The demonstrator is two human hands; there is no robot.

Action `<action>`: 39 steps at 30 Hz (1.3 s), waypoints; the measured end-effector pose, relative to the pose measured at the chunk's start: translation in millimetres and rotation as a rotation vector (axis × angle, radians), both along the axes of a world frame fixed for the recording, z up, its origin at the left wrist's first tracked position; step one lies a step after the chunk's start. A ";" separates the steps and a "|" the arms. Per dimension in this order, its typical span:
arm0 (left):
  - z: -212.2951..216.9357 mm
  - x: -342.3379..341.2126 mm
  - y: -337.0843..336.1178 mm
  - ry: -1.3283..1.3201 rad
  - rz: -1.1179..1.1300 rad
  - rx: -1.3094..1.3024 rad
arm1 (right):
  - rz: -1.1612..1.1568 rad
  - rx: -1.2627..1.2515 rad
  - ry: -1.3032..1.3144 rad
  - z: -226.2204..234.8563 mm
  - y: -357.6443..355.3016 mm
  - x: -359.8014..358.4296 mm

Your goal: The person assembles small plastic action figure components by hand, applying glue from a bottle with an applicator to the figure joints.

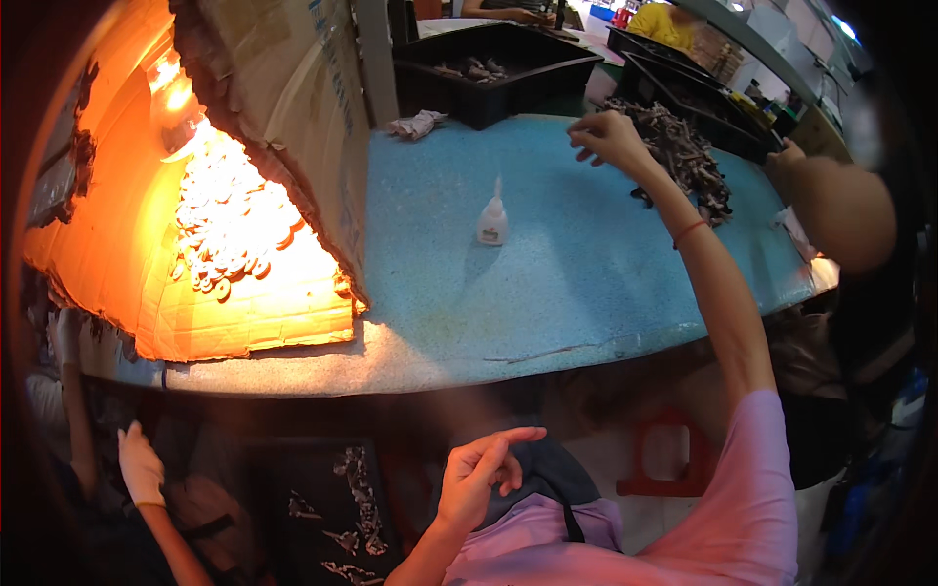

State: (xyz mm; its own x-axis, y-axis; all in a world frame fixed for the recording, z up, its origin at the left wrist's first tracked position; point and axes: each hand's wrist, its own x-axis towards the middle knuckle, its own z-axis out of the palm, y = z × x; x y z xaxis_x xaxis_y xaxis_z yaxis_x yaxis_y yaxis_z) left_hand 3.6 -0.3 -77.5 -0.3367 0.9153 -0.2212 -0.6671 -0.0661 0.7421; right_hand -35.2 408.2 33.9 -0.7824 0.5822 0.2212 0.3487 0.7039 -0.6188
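My right hand [611, 139] reaches across the blue tabletop [430, 283], fingers loosely bent and apart, with nothing visible in them. Just beside it lies a heap of small dark grey pieces [684, 156], whose kind I cannot make out. My left hand [479, 479] is held above my lap, below the table's near edge. Its index finger points to the right, the other fingers are partly curled, and I see nothing in it. Between the cardboard and my right hand stands a small white squeeze bottle [491, 223] with a pointed nozzle, upright and touched by neither hand.
At left, a glowing lamp [176, 98] lights many ring-shaped pieces [230, 215] inside bent cardboard [313, 127]. A black bin [489, 107] stands behind a crumpled wad [417, 124]. A dark tray [264, 527] sits low left, near another person's gloved hand [142, 467]. A co-worker's blurred arm [840, 210] is at right.
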 end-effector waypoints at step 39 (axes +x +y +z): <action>-3.0 16.5 -7.2 0.141 0.101 -0.064 | -0.187 0.374 0.314 -28.1 13.0 148.7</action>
State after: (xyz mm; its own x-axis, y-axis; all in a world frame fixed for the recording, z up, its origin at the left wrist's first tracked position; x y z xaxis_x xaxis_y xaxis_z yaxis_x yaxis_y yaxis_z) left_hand 20.1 -7.5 -80.4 -0.4577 0.8609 -0.2222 -0.5486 -0.0768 0.8326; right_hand 113.5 421.2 5.7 -0.5349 0.5421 0.6481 0.3277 0.8401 -0.4322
